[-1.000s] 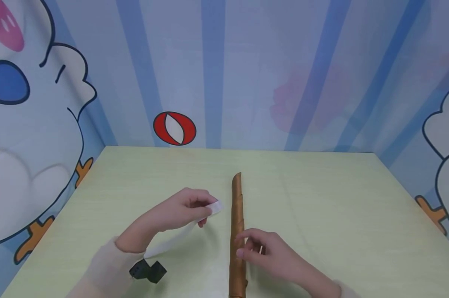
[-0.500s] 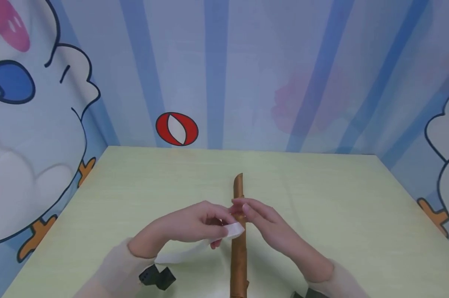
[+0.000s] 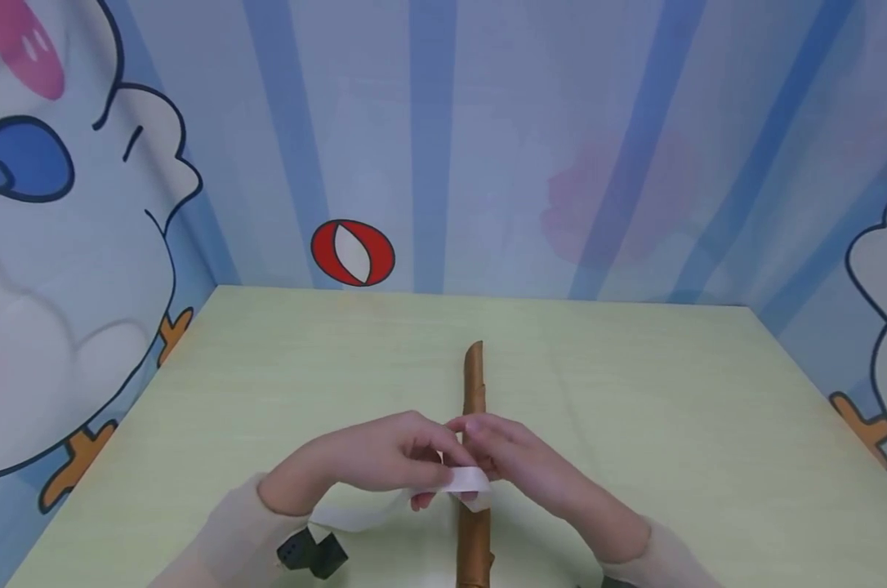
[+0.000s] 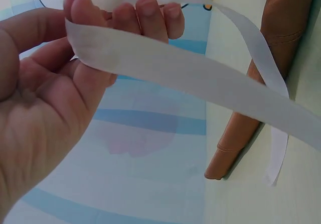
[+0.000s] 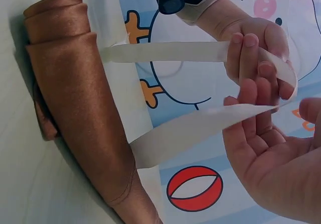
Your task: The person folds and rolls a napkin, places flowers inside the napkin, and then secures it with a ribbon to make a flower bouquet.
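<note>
A rolled-up brown satin cloth (image 3: 474, 539) lies lengthwise on the table. My left hand (image 3: 373, 449) pinches a white ribbon (image 3: 467, 479) between thumb and fingertips, just above the roll. In the left wrist view the ribbon (image 4: 150, 63) bends around those fingertips, and both lengths run toward the brown roll (image 4: 281, 13). My right hand (image 3: 535, 465) is over the roll from the other side, its fingers extended close to the left fingertips. The right wrist view shows the right hand (image 5: 281, 158) beside the ribbon (image 5: 185, 128), thumb apart from the fingers. Where the ribbon passes beneath the roll is hidden.
The pale green table (image 3: 635, 392) meets a blue striped backdrop (image 3: 502, 122) at its far edge. Printed cartoon figures cover the side walls. A small black device (image 3: 313, 554) is on the left wrist.
My left hand has moved rightward with the ribbon, from beside the roll to above it. The right hand has left the roll's lower part and come up to the left fingertips.
</note>
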`<state>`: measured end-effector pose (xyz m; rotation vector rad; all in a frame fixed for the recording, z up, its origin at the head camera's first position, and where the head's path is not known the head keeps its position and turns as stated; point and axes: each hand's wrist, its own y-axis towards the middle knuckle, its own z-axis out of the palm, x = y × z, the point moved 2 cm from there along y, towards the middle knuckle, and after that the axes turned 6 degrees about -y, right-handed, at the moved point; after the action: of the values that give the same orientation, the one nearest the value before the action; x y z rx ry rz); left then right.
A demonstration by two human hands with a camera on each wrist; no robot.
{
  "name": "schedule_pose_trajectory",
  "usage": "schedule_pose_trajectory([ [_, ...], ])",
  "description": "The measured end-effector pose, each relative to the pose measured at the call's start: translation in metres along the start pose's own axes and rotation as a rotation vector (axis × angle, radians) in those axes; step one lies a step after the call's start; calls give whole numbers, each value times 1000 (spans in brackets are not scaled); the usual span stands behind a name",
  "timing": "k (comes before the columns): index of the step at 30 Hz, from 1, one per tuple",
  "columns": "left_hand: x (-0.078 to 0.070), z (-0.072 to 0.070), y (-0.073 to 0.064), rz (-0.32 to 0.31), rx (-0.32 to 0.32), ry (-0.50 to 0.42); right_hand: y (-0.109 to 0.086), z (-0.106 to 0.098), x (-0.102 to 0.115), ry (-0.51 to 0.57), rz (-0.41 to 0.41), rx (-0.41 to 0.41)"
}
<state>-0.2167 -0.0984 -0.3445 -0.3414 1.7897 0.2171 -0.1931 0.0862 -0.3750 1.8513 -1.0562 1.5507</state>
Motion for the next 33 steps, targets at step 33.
schedule_pose_trajectory([
  [33, 21, -40, -16, -230, -366, 30, -25, -53, -3, -196, 55, -64],
])
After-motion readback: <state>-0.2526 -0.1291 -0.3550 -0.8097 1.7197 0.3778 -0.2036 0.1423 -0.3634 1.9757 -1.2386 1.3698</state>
